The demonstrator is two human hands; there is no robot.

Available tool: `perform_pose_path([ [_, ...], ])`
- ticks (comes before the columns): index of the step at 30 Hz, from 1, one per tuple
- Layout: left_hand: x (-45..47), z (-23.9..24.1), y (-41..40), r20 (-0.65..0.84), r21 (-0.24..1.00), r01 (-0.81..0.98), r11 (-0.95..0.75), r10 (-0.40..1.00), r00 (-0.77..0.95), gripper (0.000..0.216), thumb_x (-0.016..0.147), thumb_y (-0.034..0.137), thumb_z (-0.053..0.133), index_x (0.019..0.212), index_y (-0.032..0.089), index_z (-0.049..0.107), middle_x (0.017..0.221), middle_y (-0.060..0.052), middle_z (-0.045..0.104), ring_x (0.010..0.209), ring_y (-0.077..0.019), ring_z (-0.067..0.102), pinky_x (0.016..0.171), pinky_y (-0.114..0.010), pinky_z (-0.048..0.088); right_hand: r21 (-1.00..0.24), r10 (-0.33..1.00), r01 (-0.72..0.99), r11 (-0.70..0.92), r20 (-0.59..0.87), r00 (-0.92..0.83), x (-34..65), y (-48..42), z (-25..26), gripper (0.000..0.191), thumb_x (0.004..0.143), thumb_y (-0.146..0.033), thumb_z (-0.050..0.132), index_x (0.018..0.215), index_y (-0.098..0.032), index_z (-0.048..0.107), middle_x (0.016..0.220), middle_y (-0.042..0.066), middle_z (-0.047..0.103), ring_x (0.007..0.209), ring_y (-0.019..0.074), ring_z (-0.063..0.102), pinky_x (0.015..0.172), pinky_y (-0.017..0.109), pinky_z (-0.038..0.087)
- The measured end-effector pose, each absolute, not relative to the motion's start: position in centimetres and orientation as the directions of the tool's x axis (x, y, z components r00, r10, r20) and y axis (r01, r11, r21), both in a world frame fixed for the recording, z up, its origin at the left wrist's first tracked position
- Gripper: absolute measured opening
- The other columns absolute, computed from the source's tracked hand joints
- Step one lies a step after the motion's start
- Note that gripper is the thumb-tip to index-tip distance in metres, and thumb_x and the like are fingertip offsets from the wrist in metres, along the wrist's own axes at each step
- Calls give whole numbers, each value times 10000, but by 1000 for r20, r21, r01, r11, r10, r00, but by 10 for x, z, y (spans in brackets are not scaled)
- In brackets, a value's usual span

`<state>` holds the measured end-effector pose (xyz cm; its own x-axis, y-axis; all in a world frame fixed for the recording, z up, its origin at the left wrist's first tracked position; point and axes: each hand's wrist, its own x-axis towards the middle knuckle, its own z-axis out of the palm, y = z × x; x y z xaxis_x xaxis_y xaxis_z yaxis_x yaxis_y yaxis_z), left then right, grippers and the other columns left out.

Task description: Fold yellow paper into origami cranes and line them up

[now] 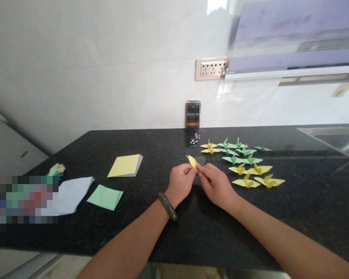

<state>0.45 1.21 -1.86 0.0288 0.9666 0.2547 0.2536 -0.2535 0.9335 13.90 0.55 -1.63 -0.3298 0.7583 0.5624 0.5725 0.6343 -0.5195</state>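
Note:
Between my two hands, above the black countertop, is a small piece of folded yellow origami paper (192, 161). My left hand (180, 182), with a dark green bangle at the wrist, pinches its lower left side. From the right, my right hand (216, 184) grips the lower end, thumb and forefinger pressed together. Fingers cover most of the lower folds. Close by on the right stand rows of folded paper cranes, with green cranes (235, 159) behind and yellow cranes (246, 181) nearer to me. Two more yellow cranes (211, 147) sit at the back left of the group.
Left on the countertop (151, 217) lie a stack of coloured paper (125, 165), green sheets (105, 197), white paper (74, 195) and a crumpled green piece (56, 169). A phone (193, 115) with a beaded strap (195, 138) leans on the wall. A sink edge (331, 143) is far right.

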Motion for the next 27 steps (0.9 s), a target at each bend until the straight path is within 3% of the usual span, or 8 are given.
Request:
perform_pose_path([
  [4, 4, -20, 14, 218, 962, 159, -222, 975, 42, 234, 753, 326, 530, 686, 121, 621, 618, -8, 596, 582, -116, 530, 553, -218, 402, -646, 795, 465, 606, 515, -321, 143, 7, -14, 270, 840, -195, 424, 971, -147, 655, 655, 19, 519, 624, 134, 517, 592, 249, 428],
  [10, 1, -20, 16, 199, 969, 149, -199, 980, 17, 244, 737, 351, 549, 705, 125, 634, 650, -22, 626, 598, -124, 551, 558, -223, 413, -843, 904, 345, 412, 329, -275, 143, 6, -10, 313, 817, -259, 431, 1016, -181, 661, 612, -1, 567, 488, 101, 470, 465, 223, 397],
  [17, -1, -21, 17, 190, 958, 212, -192, 981, 26, 248, 743, 357, 532, 684, 131, 618, 610, -14, 606, 569, -125, 547, 538, -227, 412, -903, 953, 322, 285, 232, -194, 145, 9, -8, 316, 782, -291, 454, 943, -139, 680, 456, -33, 481, 404, 87, 410, 402, 211, 341],
  [21, 1, -17, 14, 128, 978, 156, -138, 989, 68, 227, 730, 334, 540, 645, 131, 596, 590, -12, 600, 553, -120, 544, 527, -223, 408, -953, 985, 249, 173, 167, -46, 147, 16, -11, 279, 746, -374, 538, 830, -133, 650, 529, -19, 525, 413, 77, 418, 390, 205, 339],
  [27, 2, -12, 11, 75, 988, 115, -99, 978, 195, 203, 722, 309, 546, 646, 125, 581, 545, 15, 546, 505, -88, 478, 490, -203, 351, -993, 986, 72, 96, 84, -145, 145, 17, -12, 286, 666, -408, 633, 744, -135, 597, 581, -15, 546, 450, 71, 413, 399, 198, 324],
])
